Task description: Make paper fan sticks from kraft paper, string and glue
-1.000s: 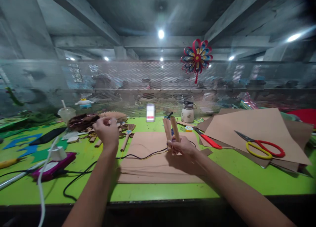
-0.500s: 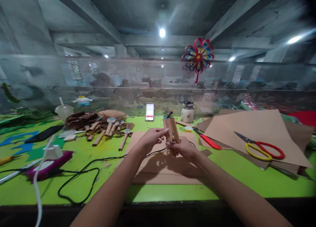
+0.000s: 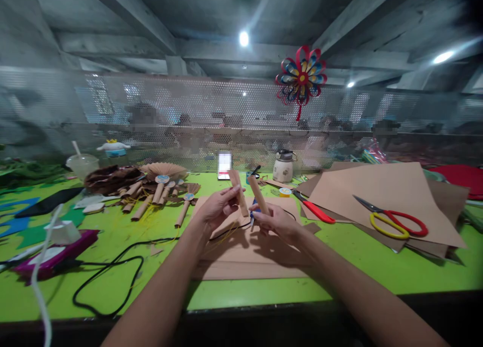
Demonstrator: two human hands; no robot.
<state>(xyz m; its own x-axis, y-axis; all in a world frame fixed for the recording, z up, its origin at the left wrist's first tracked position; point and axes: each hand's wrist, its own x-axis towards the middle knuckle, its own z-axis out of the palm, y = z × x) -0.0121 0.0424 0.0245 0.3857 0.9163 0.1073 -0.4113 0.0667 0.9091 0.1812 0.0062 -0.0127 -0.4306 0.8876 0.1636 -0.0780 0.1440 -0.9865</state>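
My left hand (image 3: 222,206) pinches a folded brown paper strip (image 3: 239,196) upright between thumb and fingers. A second folded brown paper strip (image 3: 257,193) leans in my right hand (image 3: 277,220), whose fingers are closed around its lower end. Against that same hand is a small blue tool (image 3: 253,211) with a narrow tip pointing down, partly hidden by the fingers; it looks like a glue gun. A gap separates the two strips at the top. Both hands hover over flat brown card sheets (image 3: 234,269). A black cord (image 3: 169,240) runs toward the hands.
Finished paper fans (image 3: 162,186) lie in a pile at left, near a purple power strip (image 3: 56,256). Red-and-yellow scissors (image 3: 400,224) rest on brown paper (image 3: 385,186) at right, beside red-handled scissors (image 3: 317,211). A phone (image 3: 224,166) and a bottle (image 3: 284,167) stand behind.
The two paper strips, close together before, are now apart. My left hand has moved left with one, while the blue tool has come into clearer view by my right hand.
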